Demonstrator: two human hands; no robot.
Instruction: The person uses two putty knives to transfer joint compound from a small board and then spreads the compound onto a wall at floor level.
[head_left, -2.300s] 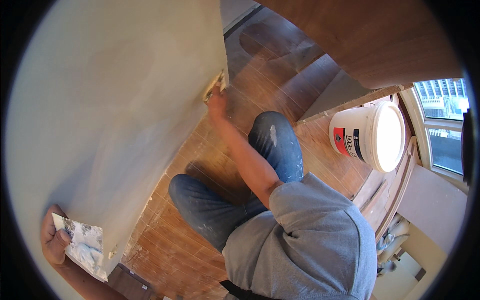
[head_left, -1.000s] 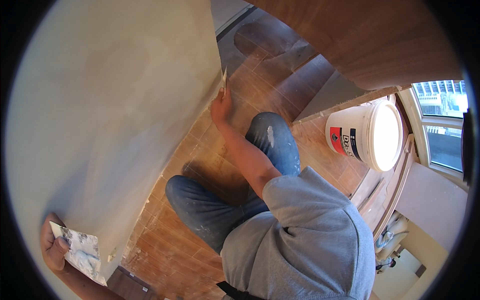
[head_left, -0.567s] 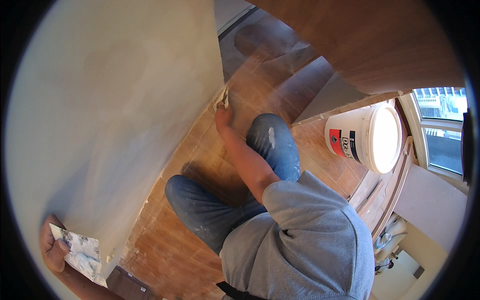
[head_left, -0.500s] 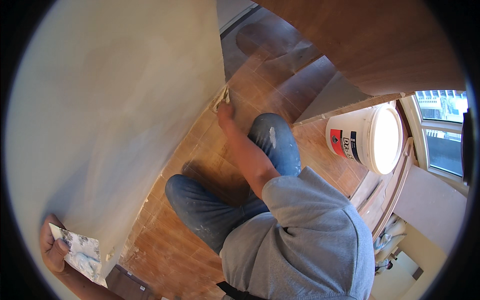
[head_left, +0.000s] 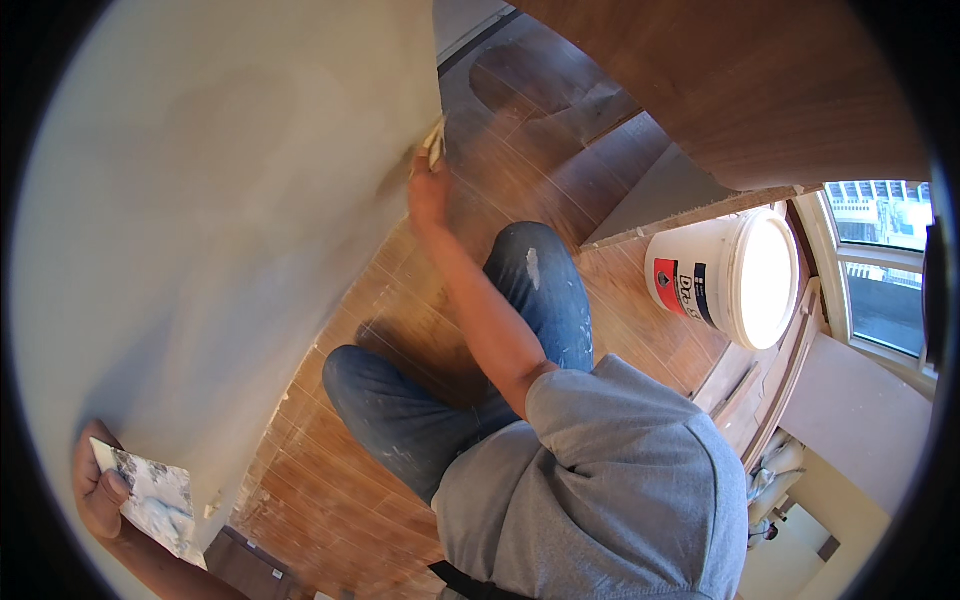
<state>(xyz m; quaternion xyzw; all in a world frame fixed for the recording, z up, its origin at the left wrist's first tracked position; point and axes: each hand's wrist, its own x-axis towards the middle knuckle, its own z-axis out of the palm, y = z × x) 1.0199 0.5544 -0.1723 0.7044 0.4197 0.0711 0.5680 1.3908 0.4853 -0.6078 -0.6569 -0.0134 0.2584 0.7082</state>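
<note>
My left hand (head_left: 98,492), at the lower left, is closed on a rectangular putty board (head_left: 165,508). White putty is smeared over the board's face, and my thumb presses on its edge. My right arm stretches forward, and my right hand (head_left: 430,190) grips a putty knife (head_left: 436,142) with a pale yellowish handle. The knife lies against the far edge of the pale wall (head_left: 250,200), a little above the floor; its blade is mostly hidden. A pale line of residue runs along the joint between wall and floor.
Wood-look tiles (head_left: 350,480) cover the floor around my bent knees. A large white lidded bucket (head_left: 690,275) stands at the right, near a window (head_left: 880,270). A brown wooden panel (head_left: 780,80) overhangs the upper right. Boards (head_left: 785,375) lie behind the bucket.
My right hand with the putty knife has moved forward and up along the wall's edge, away from the floor joint. The left hand still holds the board in about the same place.
</note>
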